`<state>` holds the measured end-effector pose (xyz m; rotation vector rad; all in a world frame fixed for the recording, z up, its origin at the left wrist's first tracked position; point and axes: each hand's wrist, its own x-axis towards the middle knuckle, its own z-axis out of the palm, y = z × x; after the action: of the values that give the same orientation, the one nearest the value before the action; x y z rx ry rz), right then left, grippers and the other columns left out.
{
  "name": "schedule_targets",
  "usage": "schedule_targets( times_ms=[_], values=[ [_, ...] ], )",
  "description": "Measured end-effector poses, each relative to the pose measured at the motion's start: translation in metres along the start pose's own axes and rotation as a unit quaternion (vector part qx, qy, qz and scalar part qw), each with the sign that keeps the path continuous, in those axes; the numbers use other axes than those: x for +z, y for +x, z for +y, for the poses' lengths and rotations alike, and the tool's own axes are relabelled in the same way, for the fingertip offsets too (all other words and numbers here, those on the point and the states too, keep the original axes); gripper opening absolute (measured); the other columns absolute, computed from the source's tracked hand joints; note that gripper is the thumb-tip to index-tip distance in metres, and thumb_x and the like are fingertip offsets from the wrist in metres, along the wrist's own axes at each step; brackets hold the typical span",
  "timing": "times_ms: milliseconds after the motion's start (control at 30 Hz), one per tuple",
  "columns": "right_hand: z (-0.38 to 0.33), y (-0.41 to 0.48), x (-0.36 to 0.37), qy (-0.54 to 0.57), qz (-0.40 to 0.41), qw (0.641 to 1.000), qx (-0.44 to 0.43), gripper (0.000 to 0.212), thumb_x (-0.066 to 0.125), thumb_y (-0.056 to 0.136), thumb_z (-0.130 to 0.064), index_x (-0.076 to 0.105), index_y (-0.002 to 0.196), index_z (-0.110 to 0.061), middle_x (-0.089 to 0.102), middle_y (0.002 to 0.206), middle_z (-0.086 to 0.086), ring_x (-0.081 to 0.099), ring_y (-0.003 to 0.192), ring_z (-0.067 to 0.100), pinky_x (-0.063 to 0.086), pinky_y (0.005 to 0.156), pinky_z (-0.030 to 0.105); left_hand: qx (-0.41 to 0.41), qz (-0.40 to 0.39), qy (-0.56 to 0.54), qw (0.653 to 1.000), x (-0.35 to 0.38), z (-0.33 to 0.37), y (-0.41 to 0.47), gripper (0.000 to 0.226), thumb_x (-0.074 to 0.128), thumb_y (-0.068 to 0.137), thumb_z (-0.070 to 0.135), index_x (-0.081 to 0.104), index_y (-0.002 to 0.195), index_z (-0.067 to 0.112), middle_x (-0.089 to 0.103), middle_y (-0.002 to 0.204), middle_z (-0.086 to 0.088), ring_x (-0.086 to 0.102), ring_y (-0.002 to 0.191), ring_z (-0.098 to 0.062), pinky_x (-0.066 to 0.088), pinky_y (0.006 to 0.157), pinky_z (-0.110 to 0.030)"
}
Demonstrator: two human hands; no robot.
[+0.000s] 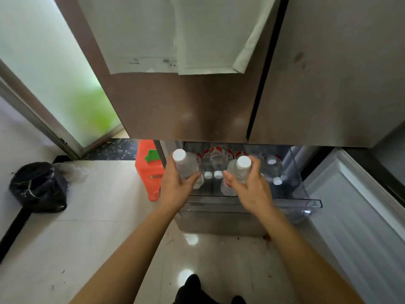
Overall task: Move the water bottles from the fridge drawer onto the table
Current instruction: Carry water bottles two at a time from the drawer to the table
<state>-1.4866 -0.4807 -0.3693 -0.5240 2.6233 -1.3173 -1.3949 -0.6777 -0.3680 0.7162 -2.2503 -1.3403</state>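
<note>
— What is the setting?
— Glossy pale floor tiles (87, 238) with glare spots. A fridge (186, 106) faced in smooth brown metal fills the 12 o'clock half of the view.
— And the hands?
— The left hand (175, 189) is wrapped round the clear, ribbed body of the left bottle (187, 166), whose round white cap points up at the camera. The right hand (252, 191) clasps the right bottle (234, 175) the same way. Both bottles are raised above the fridge drawer (306, 200), side by side with a gap between them.
— What shows in that gap?
— The drawer bottles (215, 162) lie flat with their caps toward the person and red-and-white labels at the far ends. More of them lie at 3 o'clock of the right hand.
— The drawer itself?
— It is transparent hard plastic with straight walls, pulled out beneath the upper doors. Its front lip sits just below both wrists. Its right corner juts toward a white-lined lower door (361, 216) that stands open at 3 o'clock.
— Room at the sides?
— At 9 o'clock of the left hand an orange plastic stool (150, 174) stands just beside the drawer. Farther out at 9 o'clock a crumpled black bag (39, 187) sits by the wall. Tile shows at 6 o'clock, between and beside the forearms.
</note>
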Motion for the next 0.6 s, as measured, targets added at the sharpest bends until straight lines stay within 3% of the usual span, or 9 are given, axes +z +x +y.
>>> schedule_targets(
  times_ms=[67, 133, 200, 333, 400, 500, 600],
  values=[
    [-0.016, -0.007, -0.009, 0.019, 0.020, 0.998, -0.048, 0.077, 0.049, 0.074, -0.087, 0.023, 0.131, -0.042, 0.057, 0.117, -0.005, 0.055, 0.094, 0.018, 0.042, 0.077, 0.032, 0.001, 0.049, -0.028, 0.998, -0.012, 0.016, -0.015, 0.080, 0.083, 0.075, 0.042, 0.025, 0.125, 0.066, 0.045, 0.116, 0.045, 0.051, 0.119, -0.007, 0.043, 0.104, -0.030],
    [-0.032, -0.014, -0.016, 0.036, 0.026, 0.994, -0.095, 0.073, 0.047, 0.075, -0.086, 0.027, 0.130, -0.042, 0.057, 0.111, -0.010, 0.055, 0.091, 0.015, 0.041, 0.075, 0.030, -0.006, 0.101, -0.058, 0.993, -0.024, 0.030, -0.036, 0.080, 0.084, 0.074, 0.041, 0.029, 0.132, 0.044, 0.049, 0.119, 0.035, 0.055, 0.119, -0.005, 0.049, 0.104, -0.040],
    [-0.049, -0.020, -0.019, 0.051, 0.025, 0.989, -0.139, 0.069, 0.045, 0.078, -0.085, 0.034, 0.130, -0.041, 0.060, 0.113, -0.011, 0.058, 0.094, 0.015, 0.044, 0.077, 0.031, 0.002, 0.149, -0.052, 0.988, -0.036, 0.039, -0.057, 0.078, 0.084, 0.073, 0.043, 0.031, 0.131, 0.035, 0.050, 0.116, 0.035, 0.055, 0.115, 0.003, 0.055, 0.096, -0.036],
    [-0.088, -0.039, -0.005, 0.054, -0.020, 0.972, -0.228, 0.073, 0.039, 0.085, -0.079, 0.044, 0.139, -0.030, 0.063, 0.129, -0.001, 0.061, 0.109, 0.020, 0.043, 0.087, 0.030, 0.022, 0.242, -0.021, 0.970, -0.075, 0.056, -0.109, 0.065, 0.080, 0.070, 0.049, 0.037, 0.118, 0.055, 0.052, 0.113, 0.038, 0.056, 0.109, 0.006, 0.055, 0.084, -0.017],
    [-0.113, -0.060, 0.012, 0.063, -0.050, 0.963, -0.259, 0.068, 0.041, 0.088, -0.073, 0.046, 0.138, -0.028, 0.062, 0.129, -0.001, 0.060, 0.107, 0.017, 0.040, 0.086, 0.029, 0.022, 0.280, -0.007, 0.960, -0.105, 0.057, -0.139, 0.064, 0.082, 0.073, 0.042, 0.038, 0.118, 0.058, 0.054, 0.115, 0.034, 0.057, 0.111, 0.001, 0.056, 0.082, -0.021],
    [-0.148, -0.095, 0.043, 0.076, -0.095, 0.948, -0.293, 0.062, 0.040, 0.089, -0.073, 0.045, 0.134, -0.030, 0.062, 0.121, -0.003, 0.060, 0.099, 0.017, 0.045, 0.082, 0.031, 0.008, 0.338, 0.004, 0.941, -0.153, 0.052, -0.185, 0.067, 0.084, 0.077, 0.030, 0.042, 0.126, 0.047, 0.056, 0.119, 0.027, 0.057, 0.113, -0.002, 0.053, 0.084, -0.026],
    [-0.189, -0.144, 0.082, 0.084, -0.129, 0.929, -0.337, 0.060, 0.036, 0.089, -0.075, 0.043, 0.132, -0.033, 0.058, 0.112, -0.009, 0.056, 0.093, 0.015, 0.041, 0.071, 0.020, -0.015, 0.397, 0.038, 0.917, -0.215, 0.046, -0.242, 0.072, 0.083, 0.078, 0.029, 0.037, 0.126, 0.058, 0.053, 0.121, 0.032, 0.053, 0.114, 0.004, 0.051, 0.087, -0.027]
  ],
)
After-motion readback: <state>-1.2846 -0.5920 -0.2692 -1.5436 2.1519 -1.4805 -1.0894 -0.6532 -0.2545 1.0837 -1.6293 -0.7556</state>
